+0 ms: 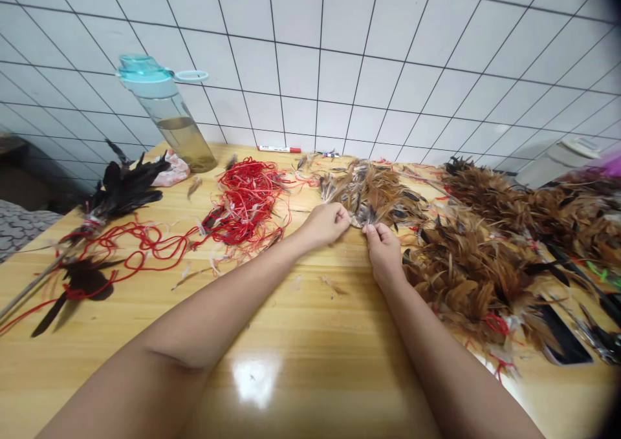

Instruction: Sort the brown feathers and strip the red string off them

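Observation:
My left hand [327, 224] and my right hand [384, 248] meet close together at the near edge of a pile of brown feathers [371, 187]. Both are closed in a pinch. Pale and dark quill ends [359, 220] show between the fingertips, though exactly how many feathers each hand grips is too small to tell. Just left of my left hand lies a tangled heap of red string [252, 196] with bits of down in it. A large heap of brown feathers [466, 264], tied with red string in places, spreads beside my right forearm.
A water bottle [182, 135] with a teal lid stands at the back left. Black feathers on a stick [127, 187] lie at the left. A red-capped marker [280, 149] rests along the tiled wall. A phone [565, 335] and scissors [594, 332] lie on the right.

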{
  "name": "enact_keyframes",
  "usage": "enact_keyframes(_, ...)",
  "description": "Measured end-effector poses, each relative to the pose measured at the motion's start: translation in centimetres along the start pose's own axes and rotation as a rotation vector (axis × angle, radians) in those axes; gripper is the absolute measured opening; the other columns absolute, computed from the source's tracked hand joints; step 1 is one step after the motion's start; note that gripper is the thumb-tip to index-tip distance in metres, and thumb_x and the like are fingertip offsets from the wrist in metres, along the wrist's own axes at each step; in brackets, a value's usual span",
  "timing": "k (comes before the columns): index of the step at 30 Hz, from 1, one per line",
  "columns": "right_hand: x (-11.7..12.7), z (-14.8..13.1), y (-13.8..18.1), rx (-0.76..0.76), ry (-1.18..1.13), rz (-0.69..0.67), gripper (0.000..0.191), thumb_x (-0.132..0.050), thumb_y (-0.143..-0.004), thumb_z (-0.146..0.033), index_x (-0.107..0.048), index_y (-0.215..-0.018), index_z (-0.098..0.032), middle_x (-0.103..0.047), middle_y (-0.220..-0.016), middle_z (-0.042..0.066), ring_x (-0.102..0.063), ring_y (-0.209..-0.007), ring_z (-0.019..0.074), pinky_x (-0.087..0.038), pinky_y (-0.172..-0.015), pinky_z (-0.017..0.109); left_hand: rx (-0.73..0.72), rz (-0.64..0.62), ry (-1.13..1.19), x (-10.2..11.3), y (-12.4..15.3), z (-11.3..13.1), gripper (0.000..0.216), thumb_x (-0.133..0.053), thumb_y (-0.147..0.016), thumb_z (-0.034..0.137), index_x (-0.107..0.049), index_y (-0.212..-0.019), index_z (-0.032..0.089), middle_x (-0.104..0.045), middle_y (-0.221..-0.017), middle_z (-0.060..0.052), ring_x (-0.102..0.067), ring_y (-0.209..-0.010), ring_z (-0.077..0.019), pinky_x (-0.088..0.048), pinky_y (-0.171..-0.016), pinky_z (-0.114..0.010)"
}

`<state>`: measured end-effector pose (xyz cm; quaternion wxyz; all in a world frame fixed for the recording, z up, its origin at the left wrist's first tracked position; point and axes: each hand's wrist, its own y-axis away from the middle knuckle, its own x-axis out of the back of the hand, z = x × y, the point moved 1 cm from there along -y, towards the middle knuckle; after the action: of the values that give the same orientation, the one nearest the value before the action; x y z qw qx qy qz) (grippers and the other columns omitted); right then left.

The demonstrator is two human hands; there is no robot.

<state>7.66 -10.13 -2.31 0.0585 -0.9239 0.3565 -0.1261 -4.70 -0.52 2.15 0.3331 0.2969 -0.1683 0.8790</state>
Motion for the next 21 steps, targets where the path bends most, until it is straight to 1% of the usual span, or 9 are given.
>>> enact_keyframes(2,0.0,0.1,0.0,0.014,0.007,-0.010,0.023,-0.052,-0.078,-0.039,-0.055,-0.067,-0.020,-0.054,-0.068,-0.001,-0.047,-0.069,0.0148,-0.038,-0.070,0.028,0.067,-0.001,0.288,0.0,-0.2,0.1,0.014,-0.054,-0.079,0.027,-0.058,-0.074,0.015,-0.059,-0.064,0.000,-0.050,-0.056,-0.0085,-0.038,-0.055,-0.020)
enact_keyframes(4,0.0,0.2,-0.1,0.032,0.020,-0.018,0.023,-0.052,-0.079,-0.039,-0.056,-0.067,-0.020,-0.055,-0.068,0.000,-0.047,-0.070,0.0152,-0.038,-0.070,0.029,0.125,-0.043,0.534,-0.3,-0.2,0.3,0.014,-0.055,-0.079,0.026,-0.056,-0.074,0.013,-0.056,-0.061,0.001,-0.048,-0.053,-0.0063,-0.036,-0.052,-0.018)
enact_keyframes(6,-0.1,0.2,-0.1,0.051,0.038,-0.029,0.023,-0.052,-0.079,-0.039,-0.056,-0.067,-0.020,-0.055,-0.068,0.000,-0.047,-0.070,0.0157,-0.039,-0.070,0.029,0.145,-0.081,0.704,-0.8,-0.1,0.5,0.011,-0.056,-0.078,0.023,-0.055,-0.074,0.013,-0.055,-0.062,0.001,-0.048,-0.053,-0.0051,-0.037,-0.053,-0.017)
enact_keyframes(7,-0.1,0.3,-0.1,0.059,0.048,-0.033,0.022,-0.052,-0.079,-0.038,-0.057,-0.067,-0.020,-0.055,-0.068,0.000,-0.048,-0.070,0.0160,-0.039,-0.070,0.029,0.145,-0.089,0.751,-1.0,-0.1,0.5,0.011,-0.057,-0.078,0.023,-0.055,-0.074,0.013,-0.056,-0.063,0.001,-0.048,-0.054,-0.0049,-0.037,-0.053,-0.017)
enact_keyframes(11,-0.2,0.4,-0.2,0.087,0.070,-0.047,0.020,-0.054,-0.078,-0.036,-0.060,-0.067,-0.021,-0.056,-0.069,0.001,-0.050,-0.072,0.0168,-0.039,-0.072,0.030,0.120,-0.047,0.774,-1.8,0.1,0.4,0.011,-0.059,-0.076,0.023,-0.055,-0.073,0.013,-0.057,-0.065,0.001,-0.048,-0.055,-0.0049,-0.036,-0.054,-0.018)
enact_keyframes(14,-0.2,0.4,-0.2,0.093,0.081,-0.055,0.021,-0.054,-0.077,-0.036,-0.062,-0.066,-0.020,-0.057,-0.070,0.002,-0.051,-0.072,0.0170,-0.039,-0.073,0.031,0.154,-0.048,0.786,-2.1,0.1,0.3,0.010,-0.059,-0.075,0.023,-0.056,-0.073,0.013,-0.055,-0.062,0.002,-0.044,-0.053,-0.0042,-0.034,-0.052,-0.017)
enact_keyframes(18,-0.2,0.2,-0.1,0.077,0.092,-0.045,0.022,-0.055,-0.076,-0.036,-0.059,-0.062,-0.020,-0.054,-0.067,0.001,-0.049,-0.069,0.0162,-0.038,-0.069,0.030,0.233,-0.059,0.816,-2.2,0.2,0.3,0.009,-0.059,-0.075,0.022,-0.056,-0.072,0.013,-0.053,-0.059,0.003,-0.043,-0.050,-0.0041,-0.032,-0.050,-0.018)
enact_keyframes(21,-0.3,0.2,-0.2,0.073,0.083,-0.036,0.024,-0.057,-0.076,-0.038,-0.057,-0.060,-0.020,-0.049,-0.063,-0.001,-0.046,-0.065,0.0151,-0.037,-0.066,0.029,0.199,-0.030,0.785,-2.2,0.2,0.4,0.009,-0.059,-0.074,0.022,-0.056,-0.072,0.013,-0.053,-0.060,0.003,-0.045,-0.051,-0.0048,-0.033,-0.051,-0.018)
